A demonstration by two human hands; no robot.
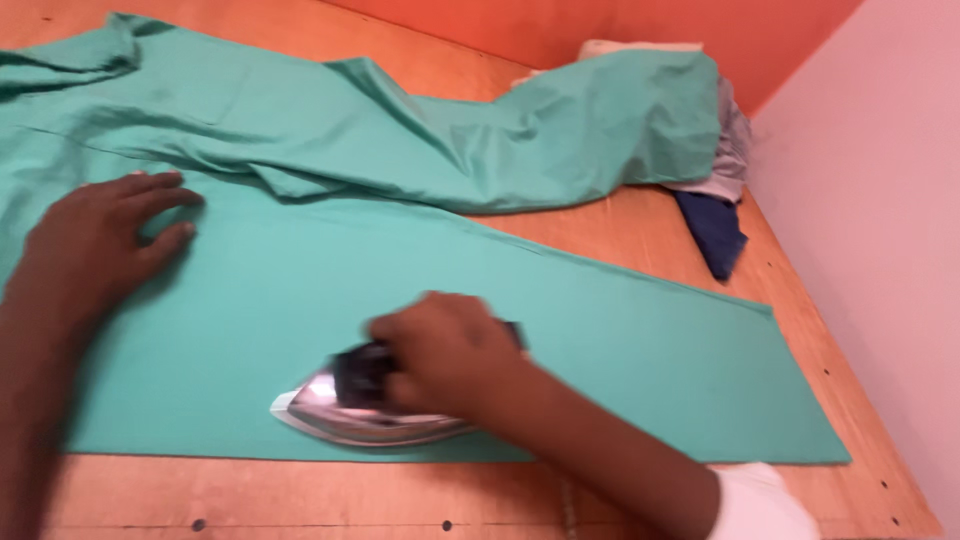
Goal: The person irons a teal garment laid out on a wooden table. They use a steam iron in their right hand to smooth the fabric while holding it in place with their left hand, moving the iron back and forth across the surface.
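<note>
Iron: metal clothes iron [360, 410] on green cloth [560, 330], near its front edge.
Right hand [450, 355]: closed around the iron's handle.
Left hand [95, 240]: flat, fingers spread, pressing the cloth.
Progress: near strip smooth; rumpled far part [420, 130] unpressed.
Bench [300, 495]: wooden.

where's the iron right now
In the head view the iron sits low and left of centre on the flat green cloth, near its front edge, gripped by the right hand. The left hand presses the cloth further left.
</note>
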